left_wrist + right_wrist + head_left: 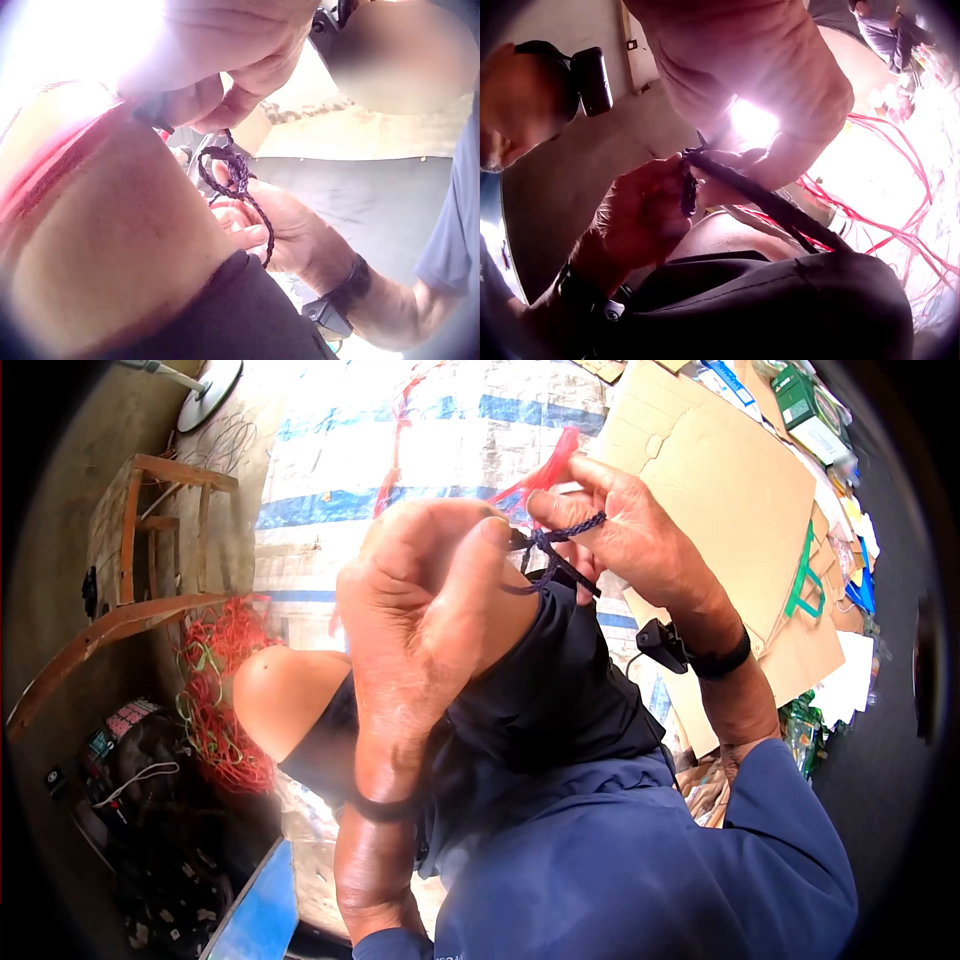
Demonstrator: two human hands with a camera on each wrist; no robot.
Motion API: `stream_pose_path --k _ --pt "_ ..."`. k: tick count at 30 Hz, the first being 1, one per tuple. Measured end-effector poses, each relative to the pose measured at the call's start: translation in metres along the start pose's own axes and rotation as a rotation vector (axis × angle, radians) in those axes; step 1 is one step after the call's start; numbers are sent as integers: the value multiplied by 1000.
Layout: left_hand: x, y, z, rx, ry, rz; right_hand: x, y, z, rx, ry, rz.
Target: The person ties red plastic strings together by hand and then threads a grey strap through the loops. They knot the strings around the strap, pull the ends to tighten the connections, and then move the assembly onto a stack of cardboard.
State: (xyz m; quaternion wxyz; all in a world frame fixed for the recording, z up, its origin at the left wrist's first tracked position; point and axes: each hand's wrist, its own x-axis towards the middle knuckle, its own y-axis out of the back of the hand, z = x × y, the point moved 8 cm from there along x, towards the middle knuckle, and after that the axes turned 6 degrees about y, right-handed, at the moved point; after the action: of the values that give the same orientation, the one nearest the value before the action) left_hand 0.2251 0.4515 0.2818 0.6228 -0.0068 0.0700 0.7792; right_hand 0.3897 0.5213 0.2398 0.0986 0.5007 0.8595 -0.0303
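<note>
A dark braided cord (pixel 543 542) with a loop and a knot spans the gap between the two hands, over a raised knee in dark shorts. The left hand (pixel 415 605) pinches one side of it between thumb and curled fingers. From the other side, the right hand (pixel 635 530) grips the cord's end with its thumb and bent fingers. The loop (pixel 214 169) shows clearly in the left wrist view. A dark flat strip (pixel 761 196) runs from the fingers toward the knee in the right wrist view. Pink plastic strands (pixel 562 455) pass by the right fingers.
Flattened cardboard (pixel 725 490) lies to the right, beside scattered packaging. A striped woven sheet (pixel 330 510) covers the floor ahead. At left are a heap of red plastic twine (pixel 225 700) and a wooden frame (pixel 128 540). Another person (pixel 889 34) sits in the background.
</note>
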Motion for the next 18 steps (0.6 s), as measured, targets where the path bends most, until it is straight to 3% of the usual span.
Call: stream_pose_path --k 4,6,7,10,16,18 --pt "-1 2 -7 -69 69 65 -7 -12 12 103 -153 -101" --pt "-2 0 1 1 -126 49 -7 -14 20 153 -193 -119" --pt "-4 0 -1 2 -125 48 -6 -12 16 17 -76 -33" --pt "-10 -7 2 4 -90 -11 -6 -11 5 157 23 32" --pt "-21 -7 -5 -24 138 4 -15 -25 6 439 -54 -93" --pt "-24 -7 -9 -10 146 -40 -14 -18 13 488 -61 -8"
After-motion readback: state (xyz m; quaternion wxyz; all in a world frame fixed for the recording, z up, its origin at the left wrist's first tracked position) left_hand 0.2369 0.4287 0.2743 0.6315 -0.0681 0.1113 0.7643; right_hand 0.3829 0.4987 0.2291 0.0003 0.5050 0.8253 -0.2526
